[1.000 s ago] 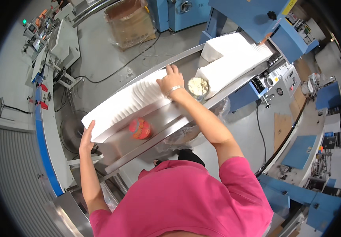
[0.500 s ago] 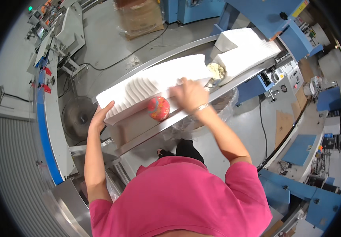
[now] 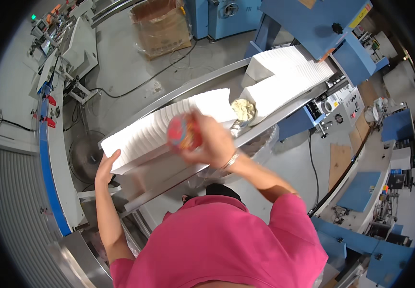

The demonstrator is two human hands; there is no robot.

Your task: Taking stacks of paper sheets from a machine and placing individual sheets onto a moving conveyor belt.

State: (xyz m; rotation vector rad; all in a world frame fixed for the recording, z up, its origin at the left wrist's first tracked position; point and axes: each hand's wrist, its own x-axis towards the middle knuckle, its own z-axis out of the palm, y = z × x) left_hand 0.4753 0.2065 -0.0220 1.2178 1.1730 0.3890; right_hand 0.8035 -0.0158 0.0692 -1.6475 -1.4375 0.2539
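Observation:
A long row of white, thin, tightly packed sheets lies in a metal trough in front of me. My left hand grips the row's left end, thumb on top and the other fingers mostly hidden. My right hand is closed on a red, round thing with a colourful pattern, held over the row's near side. Motion blurs this thing, so its exact kind is unclear. A round container with a crinkled gold-coloured top stands between this row and a second white stack.
A blue machine stands at the trough's far right end. Beyond the trough are a plastic-lined cardboard box and a black cable on the floor. A round fan is at the left; blue-panelled equipment is at the right.
My right hand has moved left, taken hold of the red round thing and lifted it from the trough. My left hand stays at the row's end. The whole view has shifted slightly.

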